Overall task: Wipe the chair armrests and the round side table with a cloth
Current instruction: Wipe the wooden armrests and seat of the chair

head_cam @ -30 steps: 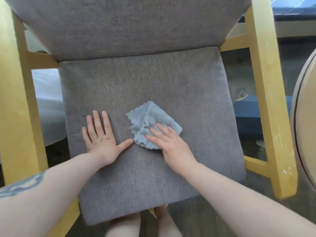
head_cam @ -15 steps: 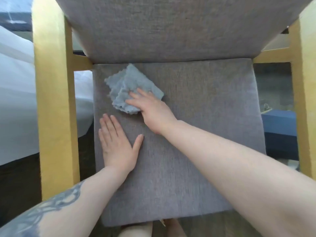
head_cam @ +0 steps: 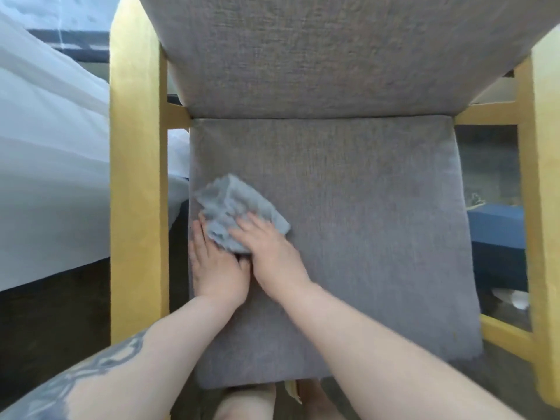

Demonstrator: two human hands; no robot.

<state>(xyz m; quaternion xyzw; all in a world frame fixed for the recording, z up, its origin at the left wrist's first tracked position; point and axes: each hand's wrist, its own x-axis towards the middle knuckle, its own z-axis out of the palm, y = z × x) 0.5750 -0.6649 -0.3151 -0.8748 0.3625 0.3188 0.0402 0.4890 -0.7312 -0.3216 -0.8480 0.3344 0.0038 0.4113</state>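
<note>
A light blue cloth (head_cam: 233, 204) lies crumpled on the left part of the grey seat cushion (head_cam: 363, 237) of a chair. My right hand (head_cam: 269, 250) presses flat on the cloth's near half. My left hand (head_cam: 216, 268) lies flat on the cushion beside it, its fingertips under the cloth's left edge. The yellow wooden left armrest (head_cam: 138, 177) runs along the left of the seat, and the right armrest (head_cam: 545, 207) stands at the frame's right edge. The round side table is out of view.
The grey backrest (head_cam: 318, 56) fills the top. A white sheet (head_cam: 51, 162) hangs at the left. A dark blue box (head_cam: 497, 228) sits on the floor behind the right armrest. My bare feet (head_cam: 251, 404) show under the seat's front edge.
My right hand has slid the cloth from the seat's back left corner toward me, until it meets my left hand. The view has shifted slightly left.
</note>
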